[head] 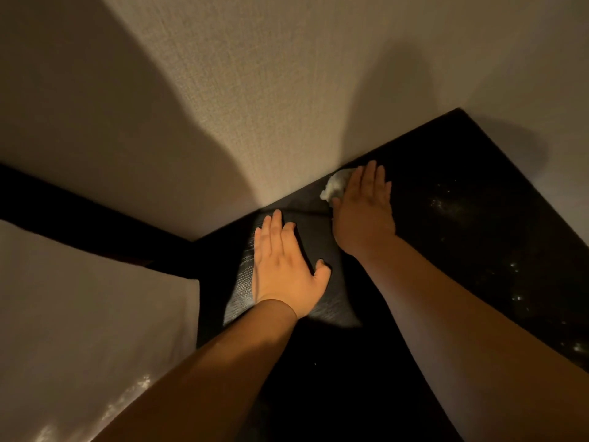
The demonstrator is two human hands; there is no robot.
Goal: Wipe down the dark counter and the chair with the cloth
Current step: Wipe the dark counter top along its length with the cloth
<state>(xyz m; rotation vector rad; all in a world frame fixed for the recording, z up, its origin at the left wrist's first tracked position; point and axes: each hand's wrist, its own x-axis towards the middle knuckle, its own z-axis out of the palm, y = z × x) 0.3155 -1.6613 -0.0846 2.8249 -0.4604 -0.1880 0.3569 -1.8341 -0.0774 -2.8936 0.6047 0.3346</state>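
A pale, cloth-like surface [95,298] is seen well to the left of both hands, with a dark strip behind it. The left hand [287,266] is laid flat, fingers straight and thumb spread, on a dark textured pad [239,282] (whether this belongs to the chair cannot be told). Nothing is gripped by it. Just to the right of that pad and slightly beyond it, the right hand [363,212] is pressed palm-down with straight fingers on a white cloth [334,185]. The cloth is bunched under the fingers and thumb, its edge showing to the left of the hand. It is held against the dark counter [462,202], right where the counter meets the textured wall [287,90]. Pale specks [516,282] are scattered over the counter to the right of the right forearm.
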